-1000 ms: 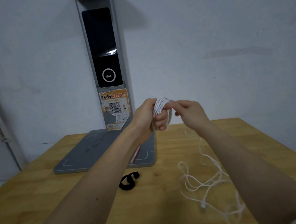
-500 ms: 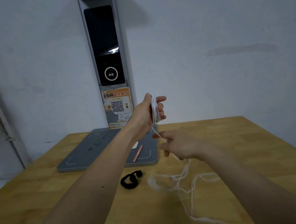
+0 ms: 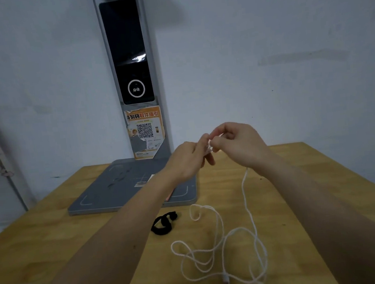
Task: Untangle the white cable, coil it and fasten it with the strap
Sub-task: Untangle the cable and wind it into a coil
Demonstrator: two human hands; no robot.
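From the head camera, both bare forearms reach out over a light wooden tabletop toward its far edge. The left hand is raised above the table with its fingers curled round a small bundle of the thin white cable; only a sliver of the wound turns shows between the two hands, so the size of the coil cannot be told. The right hand meets the left one, thumb and forefinger pinching the cable just beside the bundle, the other fingers loosely bent.

From under the right hand the cable hangs down to the tabletop and lies in loose, overlapping loops on the near right part of the surface, between the two forearms. Its white plug end rests near the front edge. One loop reaches up toward the middle of the table.

A black fabric strap, curled into a ring, lies flat near the middle of the tabletop, just left of the cable loops and apart from them.

At the far edge stands a grey flat-based device with a tall upright column, a dark screen on the column and an orange-and-white sticker with a QR code beneath it. A pale wall rises behind.
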